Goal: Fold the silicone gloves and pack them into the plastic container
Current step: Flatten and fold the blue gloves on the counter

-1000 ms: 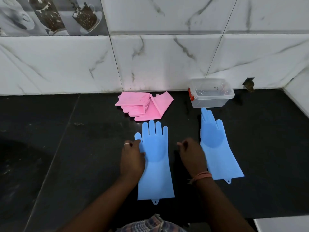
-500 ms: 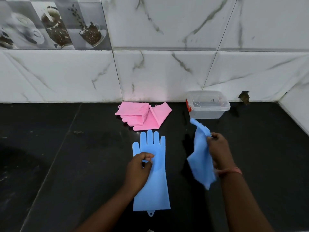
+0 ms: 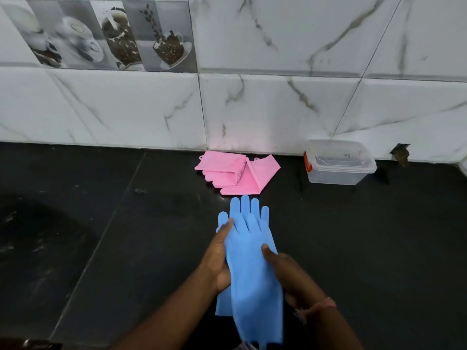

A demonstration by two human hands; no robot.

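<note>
Both forearms come up from the bottom edge bare, with no sleeve showing on either. The right hand (image 3: 290, 271) has a thin pinkish-orange thread band (image 3: 319, 304) tied round its wrist, a little frayed and knotted on the inner side. The left hand (image 3: 217, 258) and its wrist carry nothing that can be made out. Low down between the arms a small scrap of checked cloth (image 3: 246, 346) peeks in, too little to say what garment it is.
</note>
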